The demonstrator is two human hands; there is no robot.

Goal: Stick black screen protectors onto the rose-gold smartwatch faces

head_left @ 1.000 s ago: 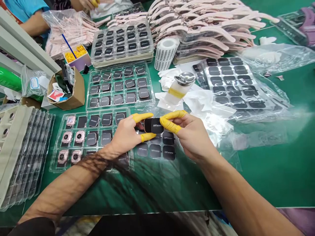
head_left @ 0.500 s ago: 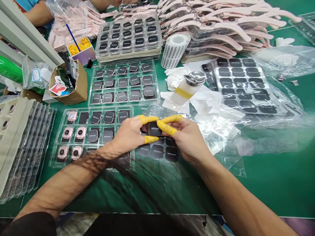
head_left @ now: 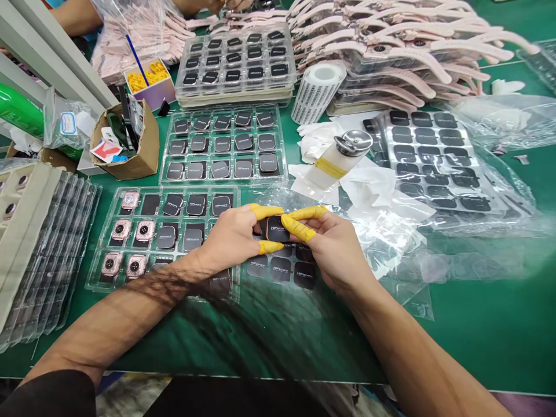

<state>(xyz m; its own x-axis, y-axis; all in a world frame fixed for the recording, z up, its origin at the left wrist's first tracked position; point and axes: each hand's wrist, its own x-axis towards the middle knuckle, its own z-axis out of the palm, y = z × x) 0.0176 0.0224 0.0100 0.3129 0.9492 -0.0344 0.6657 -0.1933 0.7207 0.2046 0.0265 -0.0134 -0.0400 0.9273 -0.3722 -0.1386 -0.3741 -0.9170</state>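
Note:
Between both hands is a smartwatch body (head_left: pixel 277 230) without a strap, its screen covered by a black film with white lettering. My left hand (head_left: pixel 232 236) grips it from the left, with yellow finger cots on its fingertips. From the right, my right hand (head_left: pixel 332 243), also in yellow cots, pinches the upper right edge, thumb against the film. Just below lies a clear sheet of black screen films (head_left: pixel 281 269), partly hidden by the hands. Left of them, a clear tray (head_left: pixel 164 204) holds watch bodies, several face down with pink backs; my left forearm covers part of it.
Behind stand a second tray (head_left: pixel 284 156) of watches and a stacked tray (head_left: pixel 237 92). A pump bottle (head_left: pixel 332 165) stands among white wipes, beside a label roll (head_left: pixel 319 92). More film sheets (head_left: pixel 434 139) lie right. Stacked trays (head_left: pixel 52 249) and a cardboard box (head_left: pixel 143 139) are left.
The camera view has shifted slightly, so most things sit a little further right. Both hands keep nearly the same hold on the smartwatch body.

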